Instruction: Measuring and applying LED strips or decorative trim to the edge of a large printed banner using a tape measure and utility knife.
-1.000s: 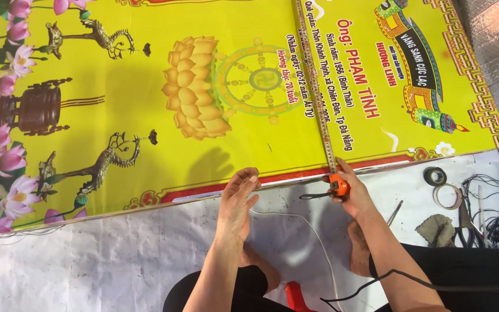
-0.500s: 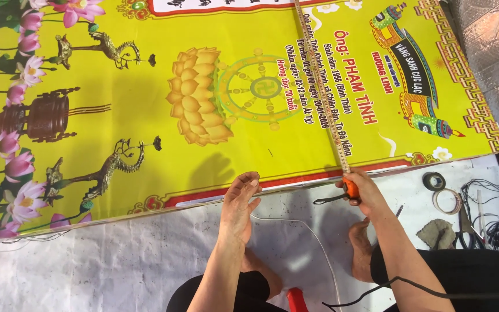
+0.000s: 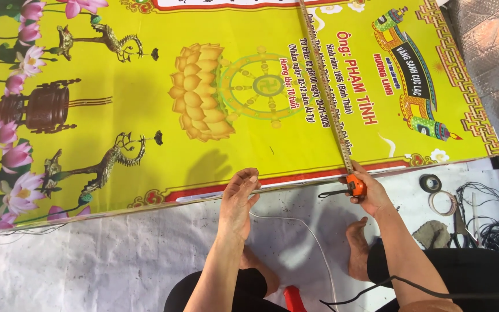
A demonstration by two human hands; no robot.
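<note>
The right hand (image 3: pixel 371 193) grips a small orange tape measure case (image 3: pixel 355 185) at the near edge of a large glossy yellow printed banner (image 3: pixel 203 81). From the case, straight ahead of this hand, a thin pale yellow measuring tape blade (image 3: pixel 326 86) runs flat and taut across the banner to its far edge. The left hand (image 3: pixel 239 199) lies loose and holds nothing, fingers stretched forward, the tips at the banner's red-bordered near edge, well to the left of the case. Under both hands is a wrinkled white plastic sheet (image 3: pixel 88 260), with a thin white cord (image 3: pixel 313 237) curving between them. To the right of the right hand lie two flat tape rolls (image 3: pixel 437 193) and a tangle of black wires (image 3: pixel 492 225). Beyond the left hand the banner shows a golden lotus (image 3: pixel 194 92), and farther left pink lotus flowers (image 3: pixel 15 156).
</note>
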